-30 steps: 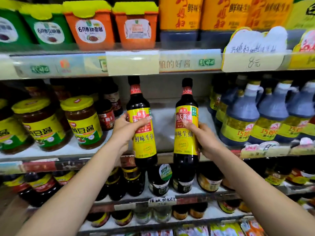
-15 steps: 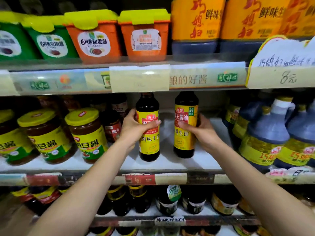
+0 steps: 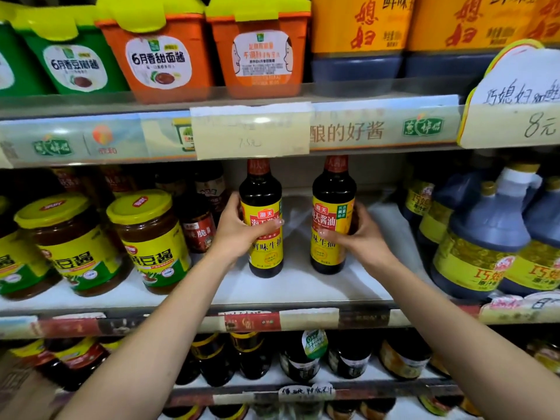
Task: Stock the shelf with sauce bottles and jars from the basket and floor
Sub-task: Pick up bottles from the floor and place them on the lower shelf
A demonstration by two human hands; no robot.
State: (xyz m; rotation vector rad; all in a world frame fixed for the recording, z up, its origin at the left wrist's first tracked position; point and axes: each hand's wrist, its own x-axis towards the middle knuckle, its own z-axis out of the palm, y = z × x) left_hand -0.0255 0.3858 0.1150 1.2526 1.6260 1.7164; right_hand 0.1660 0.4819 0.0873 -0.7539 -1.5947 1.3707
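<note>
Two dark soy sauce bottles with yellow labels stand upright on the white middle shelf (image 3: 303, 286). My left hand (image 3: 239, 231) grips the left bottle (image 3: 264, 250) round its label. My right hand (image 3: 360, 234) grips the right bottle (image 3: 331, 247) the same way. Both bottle bases rest on the shelf, a little back from its front edge. Their red-wrapped necks reach up behind the price strip of the shelf above. No basket or floor is in view.
Yellow-lidded bean paste jars (image 3: 148, 241) and small dark jars (image 3: 198, 225) stand to the left. Large handled soy jugs (image 3: 481, 237) stand to the right. Orange tubs (image 3: 163, 53) and green tubs sit on the shelf above. Dark bottles (image 3: 306, 356) fill the lower shelves.
Both hands moved the two bottles from in front of the shelf edge onto the middle shelf and pushed them further back. The camera came closer.
</note>
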